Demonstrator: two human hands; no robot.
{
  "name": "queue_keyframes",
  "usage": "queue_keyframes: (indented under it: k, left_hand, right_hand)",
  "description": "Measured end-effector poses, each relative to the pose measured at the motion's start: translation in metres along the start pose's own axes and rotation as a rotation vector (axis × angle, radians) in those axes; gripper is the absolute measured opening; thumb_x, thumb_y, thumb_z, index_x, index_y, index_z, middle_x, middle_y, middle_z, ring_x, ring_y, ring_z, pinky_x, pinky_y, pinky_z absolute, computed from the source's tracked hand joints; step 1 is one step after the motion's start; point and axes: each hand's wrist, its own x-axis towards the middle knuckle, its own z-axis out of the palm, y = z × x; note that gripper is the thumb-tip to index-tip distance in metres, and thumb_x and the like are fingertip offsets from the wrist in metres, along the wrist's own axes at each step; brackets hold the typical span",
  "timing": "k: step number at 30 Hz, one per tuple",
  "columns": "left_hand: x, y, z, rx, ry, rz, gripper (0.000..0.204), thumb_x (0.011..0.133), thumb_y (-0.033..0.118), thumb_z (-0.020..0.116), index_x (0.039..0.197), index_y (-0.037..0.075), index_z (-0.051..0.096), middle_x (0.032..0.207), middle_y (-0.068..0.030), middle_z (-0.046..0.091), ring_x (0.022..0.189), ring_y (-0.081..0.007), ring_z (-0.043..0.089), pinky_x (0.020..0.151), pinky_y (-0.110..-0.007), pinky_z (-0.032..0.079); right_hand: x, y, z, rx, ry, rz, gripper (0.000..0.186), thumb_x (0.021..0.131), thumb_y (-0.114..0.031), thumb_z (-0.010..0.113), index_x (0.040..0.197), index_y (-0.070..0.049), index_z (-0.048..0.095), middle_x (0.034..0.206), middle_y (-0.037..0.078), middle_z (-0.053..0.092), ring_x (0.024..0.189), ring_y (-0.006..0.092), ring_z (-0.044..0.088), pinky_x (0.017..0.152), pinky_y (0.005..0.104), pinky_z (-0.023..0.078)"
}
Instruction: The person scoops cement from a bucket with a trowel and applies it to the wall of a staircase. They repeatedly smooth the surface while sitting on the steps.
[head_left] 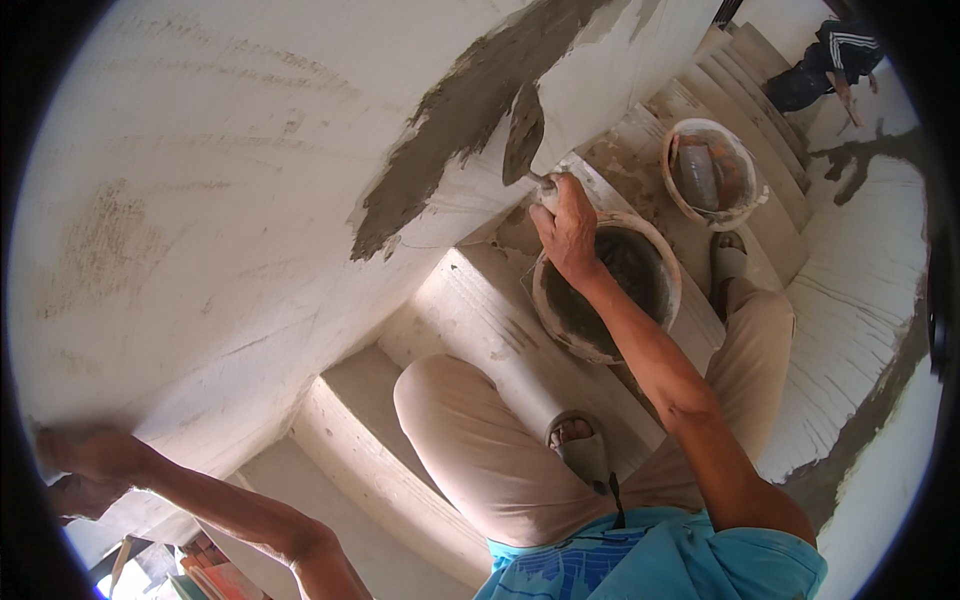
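Building-site stairwell: broad beige steps (480, 312) mid-frame, dark-grey mortar streak (465, 115) on white wall (250, 190) upper left, mortar-crusted round bucket (541, 300).

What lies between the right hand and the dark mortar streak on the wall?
In the head view, a trowel: the right hand grips its handle; its blade overlaps the mortar streak.

A white plastered wall (200, 140), faintly scuffed with brown, spreads from nine to twelve o'clock. Pale concrete stairs (335, 420) run diagonally between seven and two o'clock. Another whitish wall (865, 260) bulges at three o'clock, a dark grey band (845, 470) crossing it toward four. Bright light shows near eight.
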Motion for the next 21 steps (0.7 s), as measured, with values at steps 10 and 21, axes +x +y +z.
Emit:
queue_keyframes:
  k: [10,21]
  left_hand:
    - [-0.005,-0.042,0.0,0.064,-0.016,0.034,0.032,0.102,0.023,0.052,0.12,-0.002,0.062,0.113,-0.0207,0.061,0.102,-0.0334,0.058,0.092,-0.04,0.047]
    - [-0.017,-0.149,0.006,0.187,-0.107,0.132,0.027,0.101,0.018,0.055,0.115,-0.003,0.064,0.103,-0.018,0.068,0.091,-0.0311,0.064,0.086,-0.036,0.051]
  right_hand:
    - [-0.048,-0.013,0.044,-0.026,-0.242,-0.148,0.04,0.079,-0.01,0.074,0.113,-0.001,0.054,0.108,0.021,0.057,0.101,0.0393,0.059,0.084,0.0463,0.051]
    - [-0.029,-0.018,0.032,0.013,-0.064,0.005,0.037,0.082,-0.008,0.068,0.116,-0.002,0.053,0.106,0.018,0.056,0.098,0.0387,0.059,0.079,0.0468,0.05]
